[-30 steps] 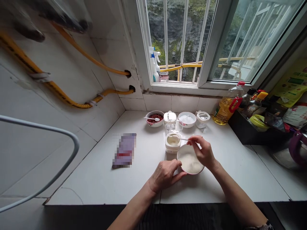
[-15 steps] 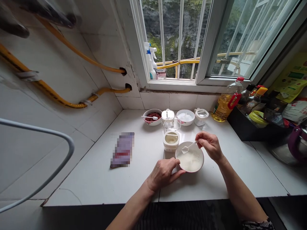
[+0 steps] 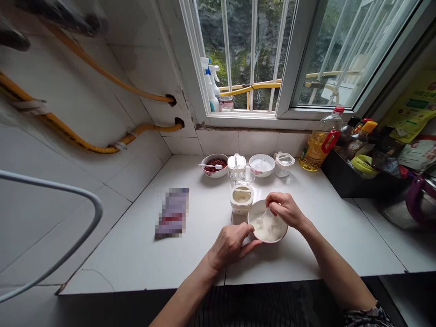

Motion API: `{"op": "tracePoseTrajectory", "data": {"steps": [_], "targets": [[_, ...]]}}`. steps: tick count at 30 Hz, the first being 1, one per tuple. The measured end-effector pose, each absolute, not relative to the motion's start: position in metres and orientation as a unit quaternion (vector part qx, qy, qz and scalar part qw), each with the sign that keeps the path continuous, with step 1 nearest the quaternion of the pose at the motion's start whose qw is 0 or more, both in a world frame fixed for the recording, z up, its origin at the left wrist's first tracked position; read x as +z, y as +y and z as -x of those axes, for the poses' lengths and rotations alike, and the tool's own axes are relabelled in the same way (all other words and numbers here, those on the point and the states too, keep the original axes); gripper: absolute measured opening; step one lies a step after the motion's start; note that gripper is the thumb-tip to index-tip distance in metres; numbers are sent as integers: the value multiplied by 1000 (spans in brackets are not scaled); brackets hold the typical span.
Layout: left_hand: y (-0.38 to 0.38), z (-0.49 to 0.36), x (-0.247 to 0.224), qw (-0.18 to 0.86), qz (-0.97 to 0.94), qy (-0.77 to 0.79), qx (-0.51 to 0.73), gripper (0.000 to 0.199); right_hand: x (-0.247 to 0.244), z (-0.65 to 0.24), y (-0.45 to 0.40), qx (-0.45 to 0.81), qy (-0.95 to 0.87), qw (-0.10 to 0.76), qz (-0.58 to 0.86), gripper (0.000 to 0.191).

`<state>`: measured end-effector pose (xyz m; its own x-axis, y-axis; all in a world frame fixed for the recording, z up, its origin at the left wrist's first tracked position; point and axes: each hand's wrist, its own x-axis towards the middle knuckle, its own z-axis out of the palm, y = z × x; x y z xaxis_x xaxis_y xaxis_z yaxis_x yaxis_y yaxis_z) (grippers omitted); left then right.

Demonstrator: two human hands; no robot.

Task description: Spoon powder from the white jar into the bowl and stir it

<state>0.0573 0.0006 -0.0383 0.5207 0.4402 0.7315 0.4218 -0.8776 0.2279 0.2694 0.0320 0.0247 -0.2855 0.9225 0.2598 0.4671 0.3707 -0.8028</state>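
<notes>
My left hand grips the near left rim of a bowl of white grains or powder, thumb low on its side. Pinched in my right hand is a small white spoon, its head down at the contents. Just left of and behind the bowl stands a white jar with its clear lid raised. Farther back are a bowl of dark red bits with a white spoon across it, a white container, a bowl of white stuff and a clear-lidded jar.
A blurred purple packet lies on the counter at left. An oil bottle and a black box of bottles stand at the back right, beside a purple-handled pot. A grey hose curves at the far left.
My right hand has moved left over the bowl, and the spoon's head has dipped down to the contents. My left hand keeps its hold. The view has shifted slightly.
</notes>
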Motion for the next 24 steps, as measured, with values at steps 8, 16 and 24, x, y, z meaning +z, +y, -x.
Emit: {"op": "tracePoseTrajectory", "data": {"steps": [8,16,24], "targets": [[1,-58,-38,10,-872,248,422,26,34,-280,39,436,-587,462,503,11],[0,-57,-38,11,-872,246,423,26,30,-285,48,518,-486,494,502,8],[2,-57,-41,8,-873,250,419,28,24,-274,43,493,-516,541,445,14]]}}
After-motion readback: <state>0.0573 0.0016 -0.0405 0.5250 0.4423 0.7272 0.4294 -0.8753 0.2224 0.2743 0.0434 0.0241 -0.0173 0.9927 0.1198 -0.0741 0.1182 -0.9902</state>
